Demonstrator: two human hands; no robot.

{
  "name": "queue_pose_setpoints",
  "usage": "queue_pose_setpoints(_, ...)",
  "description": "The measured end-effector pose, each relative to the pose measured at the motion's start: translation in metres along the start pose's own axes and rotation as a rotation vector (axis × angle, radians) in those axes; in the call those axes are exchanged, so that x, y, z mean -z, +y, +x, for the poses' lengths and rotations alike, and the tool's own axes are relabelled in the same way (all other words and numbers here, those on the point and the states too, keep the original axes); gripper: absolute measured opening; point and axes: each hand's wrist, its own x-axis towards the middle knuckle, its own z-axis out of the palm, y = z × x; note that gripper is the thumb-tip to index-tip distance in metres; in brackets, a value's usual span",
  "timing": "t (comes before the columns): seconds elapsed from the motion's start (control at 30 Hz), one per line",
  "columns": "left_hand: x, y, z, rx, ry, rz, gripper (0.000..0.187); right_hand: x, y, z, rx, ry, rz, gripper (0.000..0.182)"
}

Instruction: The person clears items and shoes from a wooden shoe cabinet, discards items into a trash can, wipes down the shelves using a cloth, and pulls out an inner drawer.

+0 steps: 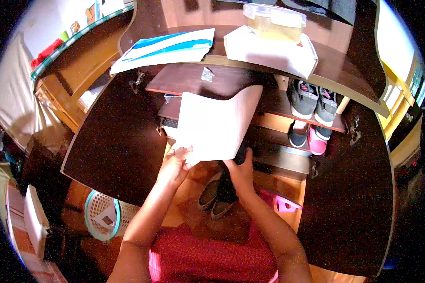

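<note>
Holding the white, curved paper sheaf [215,123] before the dark-brown wooden cabinet [115,129], you pinch its lower edge with left hand [175,165] and right hand [241,170]; a loosened grip may let its unsupported top fold.

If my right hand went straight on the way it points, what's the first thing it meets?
The right hand already touches the white pages; past them, the upper red-brown shelf seems next in line, though depth is unclear.

From my head, one camera is facing forward and down, looking from near above my left grip [174,166] and right grip [241,170] toward the cabinet [347,87] beyond.
</note>
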Motion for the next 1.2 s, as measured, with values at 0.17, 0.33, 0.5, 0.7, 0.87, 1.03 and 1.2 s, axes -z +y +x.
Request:
queue_pose_setpoints(0.17, 0.019, 0.017, -0.022, -0.155, 0.041, 0.105, 0.017, 0.007, -0.005, 0.010, 0.288, 0.153, -0.346, 0.064)
queue_pose_setpoints(0.33, 0.052, 0.029, -0.030, -0.390, 0.220, 0.210, 0.014, 0.009, -0.029, 0.010, 0.132, 0.002, 0.138, 0.053)
queue_pose_setpoints(0.5, 0.040, 0.053, -0.053, -0.530, 0.184, 0.591, 0.033, -0.010, -0.058, -0.006, 0.355, -0.034, -0.061, 0.038)
queue_pose_setpoints(0.7, 0.019, 0.071, -0.071, -0.553, 0.083, 0.549, 0.030, -0.083, -0.079, -0.009, 0.572, -0.234, -0.282, 0.035)
queue_pose_setpoints(0.87, 0.017, 0.149, -0.085, -0.785, 0.137, 0.885, 0.033, -0.070, -0.051, 0.015, 0.558, -0.201, -0.183, 0.033)
queue_pose_setpoints(1.03, -0.019, 0.213, -0.087, -0.805, 0.135, 0.429, 0.031, -0.052, -0.064, 0.023, 0.509, -0.369, -0.147, 0.031)
queue_pose_setpoints(1.2, -0.058, 0.267, -0.026, -0.771, 0.046, 0.296, 0.034, -0.047, -0.041, 0.038, 0.455, -0.415, -0.225, 0.033)
